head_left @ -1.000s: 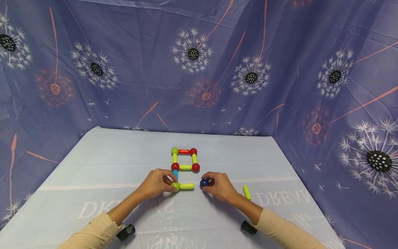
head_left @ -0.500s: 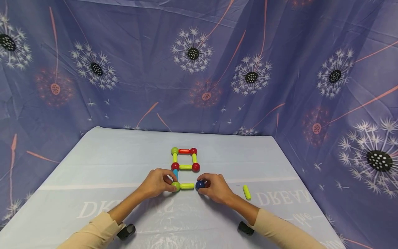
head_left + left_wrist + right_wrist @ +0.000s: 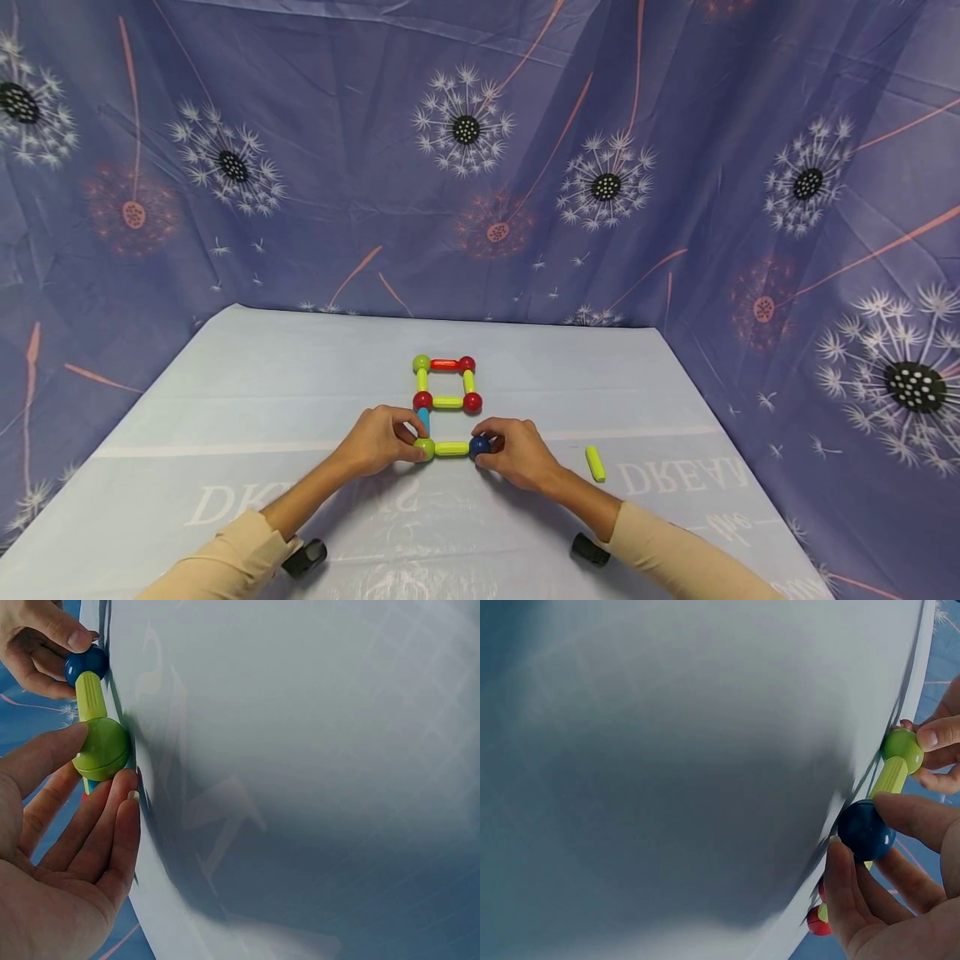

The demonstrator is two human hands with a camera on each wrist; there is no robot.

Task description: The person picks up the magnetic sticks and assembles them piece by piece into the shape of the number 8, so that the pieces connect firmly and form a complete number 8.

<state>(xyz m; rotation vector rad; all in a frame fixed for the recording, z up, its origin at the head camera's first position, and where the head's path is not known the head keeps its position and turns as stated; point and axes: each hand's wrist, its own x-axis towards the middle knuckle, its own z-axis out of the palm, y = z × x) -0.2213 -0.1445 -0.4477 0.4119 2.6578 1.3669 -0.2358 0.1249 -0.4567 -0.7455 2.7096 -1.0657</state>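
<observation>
My left hand (image 3: pixel 384 442) pinches a green ball (image 3: pixel 105 748) between thumb and fingers. A blue rod (image 3: pixel 423 420) runs from that ball up to a red ball (image 3: pixel 423 402), and a yellow-green rod (image 3: pixel 452 449) reaches right from it. At the rod's other end is a dark blue ball (image 3: pixel 866 830), touching it, pinched by the thumb and fingers of my right hand (image 3: pixel 517 452). Beyond the hands lies a square of rods and balls, with a green ball (image 3: pixel 422 363), a red rod (image 3: pixel 445 365) and further red balls (image 3: pixel 472 402) at its corners.
A loose yellow-green rod (image 3: pixel 596 464) lies on the white tablecloth (image 3: pixel 300 375), right of my right hand. Black wrist devices (image 3: pixel 304 558) sit under both forearms. A purple dandelion-print curtain (image 3: pixel 337 167) stands behind and beside the table.
My right hand has moved left with the dark blue ball, which now meets the end of the yellow-green rod. My left hand has kept its place on the green ball.
</observation>
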